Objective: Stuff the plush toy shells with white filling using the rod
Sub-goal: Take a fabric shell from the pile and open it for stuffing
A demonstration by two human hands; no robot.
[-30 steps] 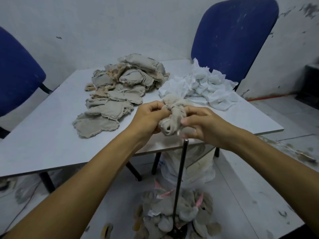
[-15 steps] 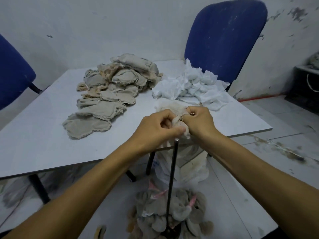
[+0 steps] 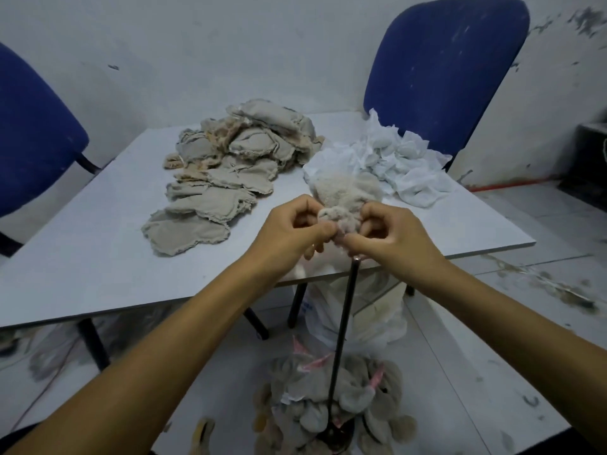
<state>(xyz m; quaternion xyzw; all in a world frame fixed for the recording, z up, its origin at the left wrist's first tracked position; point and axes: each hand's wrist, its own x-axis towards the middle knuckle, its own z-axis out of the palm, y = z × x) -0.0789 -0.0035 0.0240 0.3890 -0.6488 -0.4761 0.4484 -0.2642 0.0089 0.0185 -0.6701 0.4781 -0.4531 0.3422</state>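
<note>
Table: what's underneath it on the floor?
Under the table: its dark legs, a white bag and, nearer the camera, a heap of grey plush pieces around the rod base. The tabletop and forearms cover anything further back.

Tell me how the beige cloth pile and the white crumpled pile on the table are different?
The pile of flat beige fabric toy shells lies on the left of the grey table; the heap of white crumpled filling lies on the right, by the blue chair. The shells are flat, frayed-edged pieces, overlapping in layers; the filling is puffy and scrunched. Both rest untouched on the table.
</note>
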